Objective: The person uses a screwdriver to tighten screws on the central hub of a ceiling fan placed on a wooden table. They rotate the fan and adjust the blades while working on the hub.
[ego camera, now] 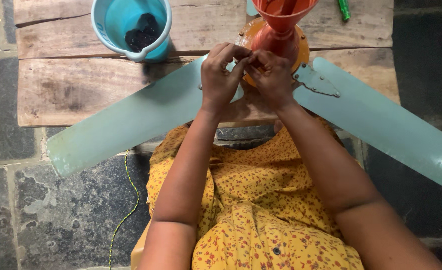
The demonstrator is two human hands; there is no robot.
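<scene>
Yellow flowered garment (261, 210) fills the near foreground, forearms running up from it. Left hand (220, 77) and right hand (272, 77) meet fingertip to fingertip, pinched together over something too small to make out; whether anything is clamped there, cannot tell. Directly beyond the fingertips: orange fan hub (279, 37), fingers just touching its near edge. Pale green blade (131, 120) runs out left and toward the camera from under the left hand; second blade (381, 125) runs out right, its metal bracket (316, 82) just beside the right hand. All rests on a wooden board (81, 85). Beyond-left of the hands, blue bucket (131, 25) holding dark pieces. Green-yellow cord (126, 200) on stone floor (31, 215), near left.
</scene>
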